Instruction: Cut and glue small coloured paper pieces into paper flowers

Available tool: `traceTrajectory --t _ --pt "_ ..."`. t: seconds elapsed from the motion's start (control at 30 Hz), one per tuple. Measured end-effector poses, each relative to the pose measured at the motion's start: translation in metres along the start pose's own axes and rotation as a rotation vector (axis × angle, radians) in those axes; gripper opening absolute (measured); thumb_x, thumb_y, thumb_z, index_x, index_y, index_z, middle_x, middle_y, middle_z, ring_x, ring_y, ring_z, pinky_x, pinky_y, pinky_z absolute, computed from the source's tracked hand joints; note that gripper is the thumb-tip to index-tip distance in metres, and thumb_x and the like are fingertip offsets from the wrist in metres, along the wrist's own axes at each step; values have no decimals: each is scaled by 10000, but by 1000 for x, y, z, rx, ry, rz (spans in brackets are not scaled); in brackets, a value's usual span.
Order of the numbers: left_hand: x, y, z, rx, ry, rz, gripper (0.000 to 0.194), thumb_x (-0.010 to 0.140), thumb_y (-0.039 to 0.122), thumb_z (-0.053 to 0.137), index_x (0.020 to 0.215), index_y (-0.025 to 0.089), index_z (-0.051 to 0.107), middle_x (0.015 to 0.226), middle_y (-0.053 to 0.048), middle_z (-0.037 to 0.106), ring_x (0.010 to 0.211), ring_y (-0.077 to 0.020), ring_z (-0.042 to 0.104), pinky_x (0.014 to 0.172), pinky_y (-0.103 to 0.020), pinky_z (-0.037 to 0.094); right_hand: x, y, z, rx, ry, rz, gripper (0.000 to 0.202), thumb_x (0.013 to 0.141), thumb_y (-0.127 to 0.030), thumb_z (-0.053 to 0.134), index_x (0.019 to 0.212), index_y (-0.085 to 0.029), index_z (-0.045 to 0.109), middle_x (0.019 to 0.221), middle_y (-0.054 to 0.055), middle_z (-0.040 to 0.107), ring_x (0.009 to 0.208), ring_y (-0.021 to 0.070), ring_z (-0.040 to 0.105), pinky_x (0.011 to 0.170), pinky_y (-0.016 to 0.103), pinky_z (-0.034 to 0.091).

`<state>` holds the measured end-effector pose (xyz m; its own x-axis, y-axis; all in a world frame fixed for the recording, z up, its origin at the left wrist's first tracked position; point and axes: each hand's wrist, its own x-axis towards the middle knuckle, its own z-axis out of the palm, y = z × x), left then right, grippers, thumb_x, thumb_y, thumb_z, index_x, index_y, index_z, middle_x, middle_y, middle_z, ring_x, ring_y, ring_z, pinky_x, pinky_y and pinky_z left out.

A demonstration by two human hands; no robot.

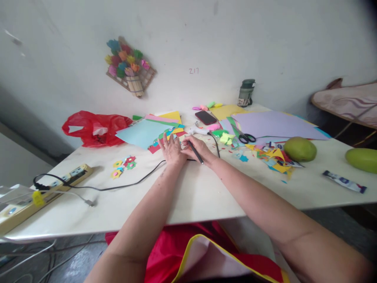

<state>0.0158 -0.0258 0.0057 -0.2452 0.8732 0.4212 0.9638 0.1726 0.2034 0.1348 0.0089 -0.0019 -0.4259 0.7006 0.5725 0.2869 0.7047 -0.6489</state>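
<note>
My left hand lies with its fingers spread over the ends of some cut strips of coloured paper. Close beside it, my right hand is closed on a slim black pen, which slants back toward me. What the pen's far end touches is hidden by my fingers. A white glue gun rests just beyond my hands, and its black cord runs past them. Several small paper flowers in yellow, red and green lie to the left.
Black-handled scissors, a phone, purple sheets and paper scraps lie right of centre. Green mangoes and a glue tube are farther right. A red bag and a power strip stand left.
</note>
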Motion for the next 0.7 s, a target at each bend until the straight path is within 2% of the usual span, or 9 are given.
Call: traceTrajectory --t 0.1,0.17,0.2,0.3,0.4,0.5,0.6,0.7 --pt "1 -4 1 -66 71 -17 399 821 379 512 1186 240 589 1413 -67 457 1413 -306 161 1144 -552 73 4 12 -13 -169 123 86 210 736 -171 599 940 -215 623 862 1 671 805 158 624 741 259 450" --pt "3 -8 4 -108 60 -64 289 829 390 509 1037 256 657 1334 -49 535 1370 -297 261 1140 -526 129 4 17 -24 -255 221 195 176 780 -197 544 931 -208 633 856 12 677 808 171 622 727 262 438" --pt "5 -10 5 -121 57 -80 253 827 413 515 942 258 678 1309 -39 555 1353 -293 289 1139 -512 146 4 18 -29 -285 224 244 175 801 -221 523 934 -207 636 850 18 679 801 176 620 710 263 432" --pt "7 -11 8 -136 26 -60 295 767 532 581 770 254 682 1326 -24 543 1346 -302 295 1142 -505 134 2 18 -38 -344 145 326 201 863 -274 455 932 -222 637 765 11 676 759 178 607 665 264 413" --pt "4 -6 8 -112 -39 15 359 679 603 650 719 247 673 1370 -42 502 1372 -326 248 1146 -538 30 1 18 -38 -424 47 369 206 871 -277 453 912 -235 650 709 12 668 735 189 601 628 271 390" --pt "1 3 6 -124 -110 57 327 648 560 697 721 242 677 1407 -44 462 1388 -337 213 1135 -564 -35 0 22 -34 -494 2 352 202 851 -276 488 938 -230 664 754 37 679 752 211 608 619 284 379" --pt "0 6 5 -186 -178 46 231 660 472 716 705 248 678 1411 -14 463 1391 -325 216 1132 -575 -22 1 26 -32 -482 14 354 207 821 -267 524 963 -214 665 776 50 673 758 215 609 631 287 387" --pt "2 4 7 -267 -199 15 168 670 416 725 688 258 672 1396 12 487 1385 -303 239 1128 -578 9 1 25 -35 -371 17 400 199 776 -255 556 937 -195 656 755 37 646 730 195 593 647 285 403"
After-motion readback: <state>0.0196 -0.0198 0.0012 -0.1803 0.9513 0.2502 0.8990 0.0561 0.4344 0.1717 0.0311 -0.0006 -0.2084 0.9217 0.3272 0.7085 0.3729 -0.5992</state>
